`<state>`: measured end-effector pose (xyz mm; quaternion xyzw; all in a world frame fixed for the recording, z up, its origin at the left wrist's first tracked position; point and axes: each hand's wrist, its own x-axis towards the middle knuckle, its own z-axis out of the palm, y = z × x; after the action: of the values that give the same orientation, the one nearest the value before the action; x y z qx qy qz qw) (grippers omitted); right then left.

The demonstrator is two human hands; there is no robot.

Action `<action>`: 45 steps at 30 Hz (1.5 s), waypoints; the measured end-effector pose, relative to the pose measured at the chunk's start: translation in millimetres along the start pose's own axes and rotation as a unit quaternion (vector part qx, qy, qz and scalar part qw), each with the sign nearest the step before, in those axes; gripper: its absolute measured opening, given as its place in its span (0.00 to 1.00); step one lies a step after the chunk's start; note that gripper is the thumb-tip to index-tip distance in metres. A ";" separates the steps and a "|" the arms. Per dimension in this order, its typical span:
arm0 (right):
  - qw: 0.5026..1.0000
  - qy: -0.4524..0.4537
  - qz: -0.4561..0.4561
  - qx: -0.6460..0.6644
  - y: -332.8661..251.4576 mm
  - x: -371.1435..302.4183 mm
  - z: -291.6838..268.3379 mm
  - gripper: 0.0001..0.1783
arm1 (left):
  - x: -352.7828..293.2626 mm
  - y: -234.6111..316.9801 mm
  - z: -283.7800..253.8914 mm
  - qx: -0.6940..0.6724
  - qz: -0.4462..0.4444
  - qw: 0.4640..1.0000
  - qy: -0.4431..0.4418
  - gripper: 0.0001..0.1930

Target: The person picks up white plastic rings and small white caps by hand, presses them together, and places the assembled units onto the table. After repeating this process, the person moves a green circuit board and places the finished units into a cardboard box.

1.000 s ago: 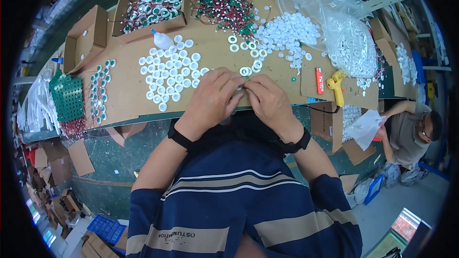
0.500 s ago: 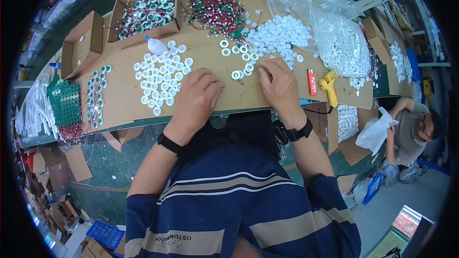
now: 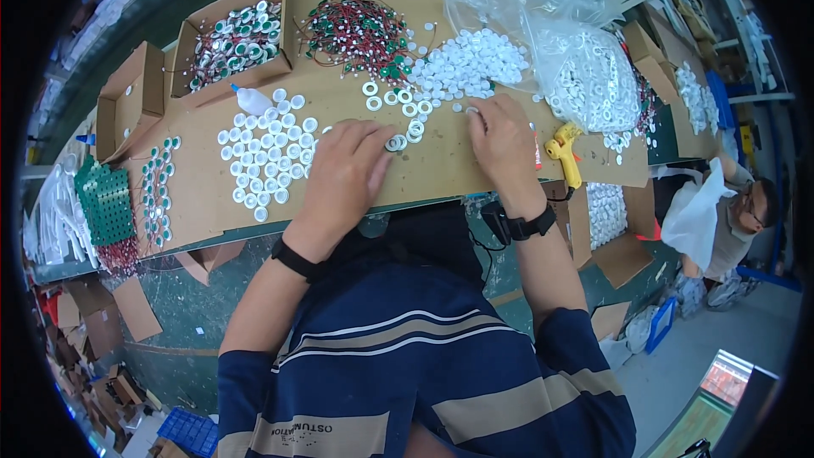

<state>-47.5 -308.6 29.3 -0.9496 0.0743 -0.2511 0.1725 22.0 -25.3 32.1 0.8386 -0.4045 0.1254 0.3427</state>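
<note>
My left hand (image 3: 349,171) hovers low over the cardboard-covered table, fingers bent and thumb apart. Its fingertips are beside a white ring (image 3: 396,143), one of a short curved row of rings (image 3: 415,128). To its left lie many white round caps (image 3: 268,155), spread in a loose patch. My right hand (image 3: 502,142) is curled, thumb and forefinger closed at a small white disc (image 3: 471,110), near the heap of white discs (image 3: 468,66). Its palm side is hidden. A yellow glue gun (image 3: 564,155) and a partly covered red lighter (image 3: 537,146) lie right of it.
A tangle of red-wired green parts (image 3: 360,34) lies at the back. Left are a filled carton (image 3: 287,34), a smaller carton (image 3: 155,89), a white squeeze bottle (image 3: 253,101) and a green perforated sheet (image 3: 103,203). Clear plastic bags (image 3: 585,76) stand right; a person (image 3: 736,212) is beyond.
The view has shifted, so the table's things appear further left. My right hand has drawn away from the rings, and a small white disc now shows at its fingertips. The lighter is partly covered.
</note>
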 end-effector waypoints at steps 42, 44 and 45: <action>0.980 -0.163 0.016 0.116 -43.0 -43.0 -4.5 0.15 | -29.9 -8.6 2.9 -0.114 -0.027 0.992 -0.048 0.25; 0.980 -0.164 0.014 0.109 -43.0 -42.8 -3.5 0.15 | -29.9 -8.8 2.7 -0.115 -0.031 0.991 -0.053 0.26; 0.980 -0.166 0.012 0.111 -42.3 -42.1 -3.2 0.15 | -29.9 -8.7 2.3 -0.114 -0.029 0.992 -0.052 0.27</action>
<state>-83.2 -260.6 28.4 -0.9522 0.0272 -0.0942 0.2893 9.3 -5.4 11.7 0.8110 -0.4090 0.0244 0.4177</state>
